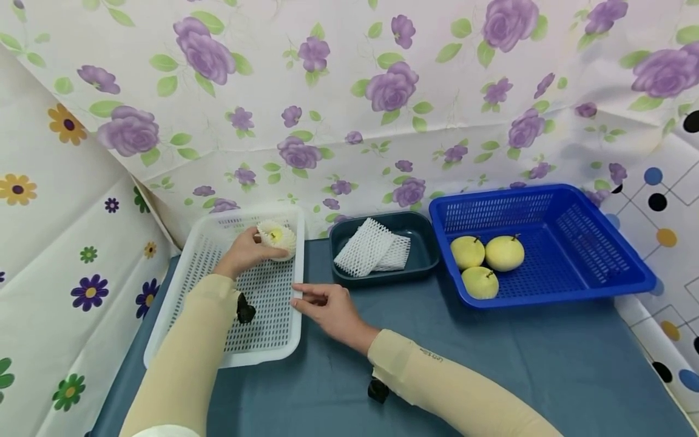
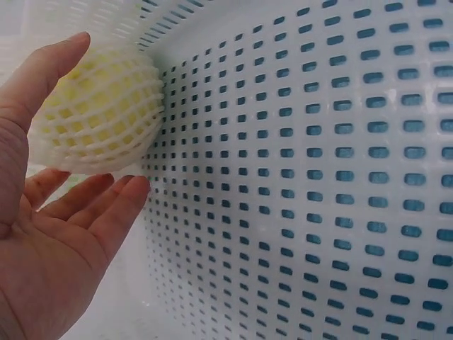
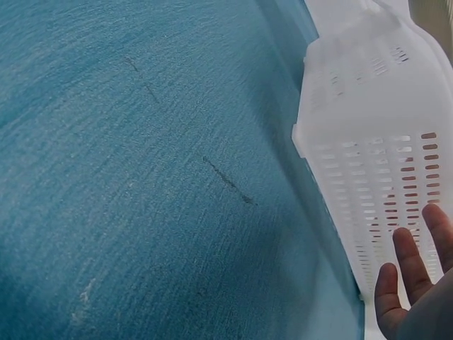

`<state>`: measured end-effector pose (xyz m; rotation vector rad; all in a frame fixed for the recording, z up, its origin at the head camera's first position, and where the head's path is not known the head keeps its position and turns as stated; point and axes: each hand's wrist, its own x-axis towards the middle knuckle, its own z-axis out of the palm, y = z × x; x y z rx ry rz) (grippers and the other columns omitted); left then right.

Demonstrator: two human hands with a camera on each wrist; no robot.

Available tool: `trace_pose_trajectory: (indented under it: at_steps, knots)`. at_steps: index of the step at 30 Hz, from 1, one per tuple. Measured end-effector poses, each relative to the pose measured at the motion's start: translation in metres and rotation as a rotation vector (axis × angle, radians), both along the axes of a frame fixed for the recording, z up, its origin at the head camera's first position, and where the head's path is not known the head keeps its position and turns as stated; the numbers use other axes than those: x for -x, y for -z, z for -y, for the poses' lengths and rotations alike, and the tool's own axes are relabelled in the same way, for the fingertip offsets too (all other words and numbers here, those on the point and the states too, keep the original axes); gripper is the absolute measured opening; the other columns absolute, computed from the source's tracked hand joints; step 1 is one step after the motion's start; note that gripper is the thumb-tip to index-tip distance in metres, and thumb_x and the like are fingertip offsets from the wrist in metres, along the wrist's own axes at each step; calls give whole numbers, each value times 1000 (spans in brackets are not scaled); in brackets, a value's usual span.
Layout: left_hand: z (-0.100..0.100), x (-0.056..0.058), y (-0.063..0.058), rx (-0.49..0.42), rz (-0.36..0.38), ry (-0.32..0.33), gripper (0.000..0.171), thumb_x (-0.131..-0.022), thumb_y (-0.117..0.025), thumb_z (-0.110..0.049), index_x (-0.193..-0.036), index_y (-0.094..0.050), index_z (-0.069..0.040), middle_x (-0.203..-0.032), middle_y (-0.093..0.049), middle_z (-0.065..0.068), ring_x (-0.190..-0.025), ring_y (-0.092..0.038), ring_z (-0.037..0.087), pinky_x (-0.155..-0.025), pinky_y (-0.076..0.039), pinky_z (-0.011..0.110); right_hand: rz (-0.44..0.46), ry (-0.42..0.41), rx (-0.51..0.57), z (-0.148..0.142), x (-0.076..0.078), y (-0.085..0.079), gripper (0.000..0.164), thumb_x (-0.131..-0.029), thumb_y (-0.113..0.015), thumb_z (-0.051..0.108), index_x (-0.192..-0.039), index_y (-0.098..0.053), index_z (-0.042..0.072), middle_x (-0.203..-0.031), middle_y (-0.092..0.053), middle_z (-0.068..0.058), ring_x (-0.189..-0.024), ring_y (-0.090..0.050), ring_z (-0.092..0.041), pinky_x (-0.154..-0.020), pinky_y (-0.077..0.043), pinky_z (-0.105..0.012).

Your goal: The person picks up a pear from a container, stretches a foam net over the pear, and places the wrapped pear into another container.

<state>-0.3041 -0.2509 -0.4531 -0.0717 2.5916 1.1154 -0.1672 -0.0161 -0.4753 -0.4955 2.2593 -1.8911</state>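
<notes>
at the white basket (image 1: pixel 256 357), left hand (image 1: pixel 246 252) grips a netted pear (image 1: pixel 275 233), right hand (image 1: pixel 334 311), fingers apart, touches the rim (image 1: pixel 301 255).

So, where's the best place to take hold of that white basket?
Probably by the rim midway along both long sides, coming from left and right: the white basket is longer than wide, and its far end sits close to the flowered backdrop.

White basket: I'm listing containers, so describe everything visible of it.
The white basket looks plastic: rectangular, with slotted floor and walls. It stands upright on the blue cloth, left of the tray. A netted pear, in the left hand, is in its far right corner; the right hand touches its right rim.
</notes>
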Motion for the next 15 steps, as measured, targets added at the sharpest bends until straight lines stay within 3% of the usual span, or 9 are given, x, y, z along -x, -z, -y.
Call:
trace_pose_trajectory:
  at_steps: [7,11,15]
  knots:
    - [10,-8,-20,-37,-1,18,112,-70,-77,-51,-151,-9,-15,-150,-27,20,-134,-33,39,-100,-39,57,-38,-4,-14,1,2,2,37,-87,-64,41,-123,-62,30,-96,-67,11,-82,-62,-10,-63,-52,-25]
    - [11,-14,-31,-10,23,61,115,-67,-81,-45,-151,-8,-16,-151,-24,22,-136,-29,40,-101,-37,58,-61,-15,-19,-1,3,0,36,-88,-63,39,-123,-62,28,-94,-65,7,-82,-61,-10,-65,-52,-24]
    - [10,-22,-39,59,3,91,123,-60,-85,-48,-151,-9,-15,-150,-24,24,-136,-28,42,-101,-38,58,-49,-28,-64,-4,3,-4,33,-89,-62,40,-121,-62,32,-101,-66,11,-89,-61,-6,-70,-53,-22]
